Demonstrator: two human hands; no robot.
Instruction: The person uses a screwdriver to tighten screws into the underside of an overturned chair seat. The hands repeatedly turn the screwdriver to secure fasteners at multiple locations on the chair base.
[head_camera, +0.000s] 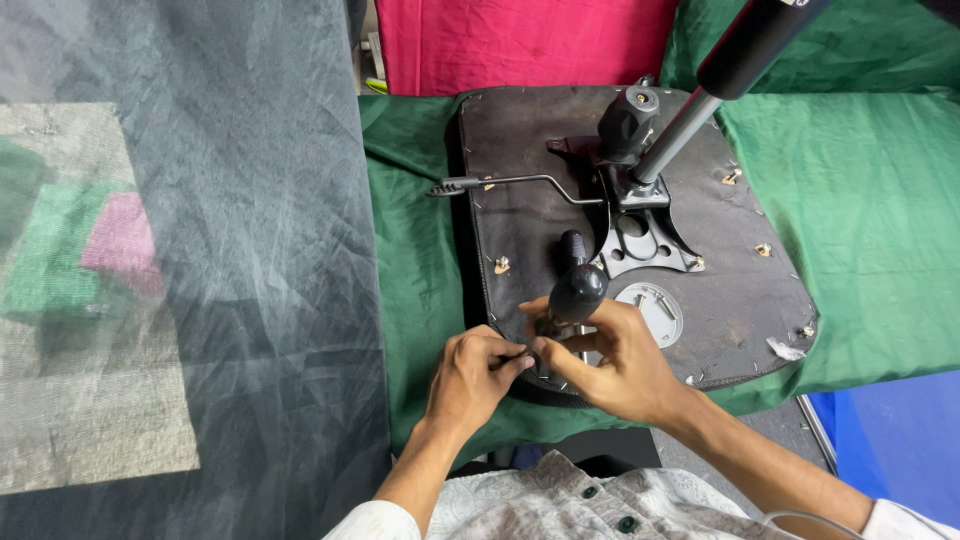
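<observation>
The right hand (610, 360) grips a screwdriver (572, 295); the left hand (475, 370) pinches its tip on the upturned chair seat (520, 170), whose bracket (640, 235) is already mounted.

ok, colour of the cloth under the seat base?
Green cloth, clearest in the head view.

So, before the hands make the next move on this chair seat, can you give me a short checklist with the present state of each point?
1. Right hand grips the black-handled screwdriver: ok.
2. Left hand fingers pinch near the tool tip: ok.
3. Tip seated in a screw: cannot tell, the hands hide it.
4. Seat underside lies flat on the green cloth: ok.
5. Spare screws in the round white lid beside the right hand: ok.
</observation>
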